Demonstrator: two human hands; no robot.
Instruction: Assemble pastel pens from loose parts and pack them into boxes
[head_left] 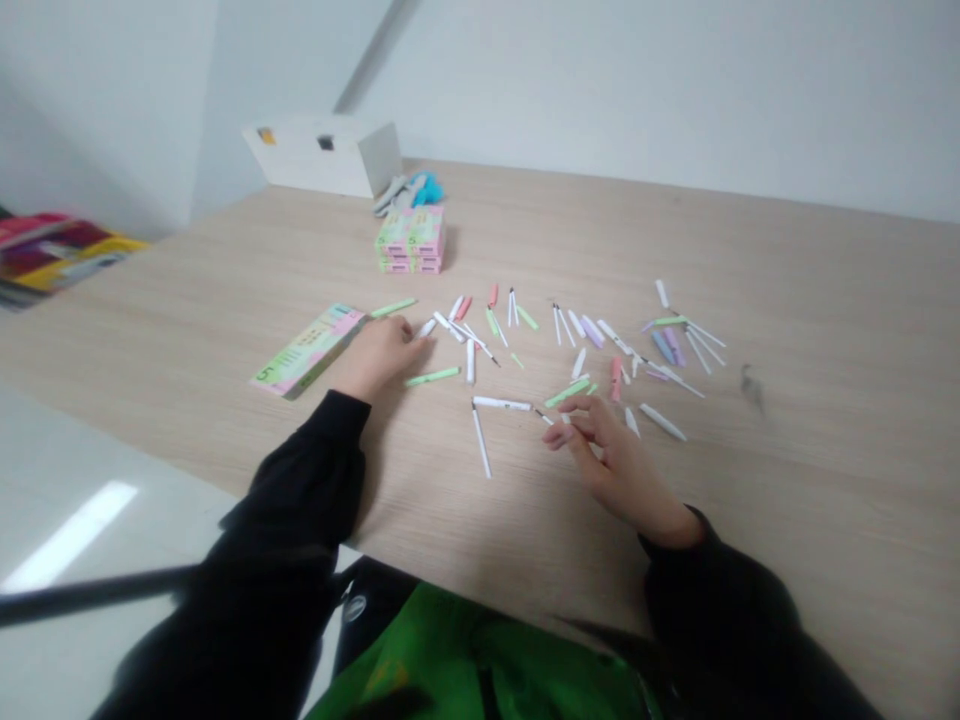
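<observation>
My left hand [384, 352] rests low over the table, its fingers curled at a short white pen part [426, 328] that sticks out past the fingertips. A green pen barrel [433, 377] lies just in front of it. My right hand [611, 455] has its thumb and fingers pinched around a thin white pen refill [545, 417] with a dark tip; part of it is hidden by the fingers. Between the hands lie a white pen barrel [502, 404] and another refill [481, 440]. Green barrels [570, 391] lie right behind my right hand.
Several white, green, red and purple pen parts [592, 332] are scattered across the table [825, 400]. A long pastel box [311, 350] lies beside my left hand. Farther back are stacked pastel boxes [411, 240], grey and blue gloves [409, 192] and a white box [322, 160] near the wall.
</observation>
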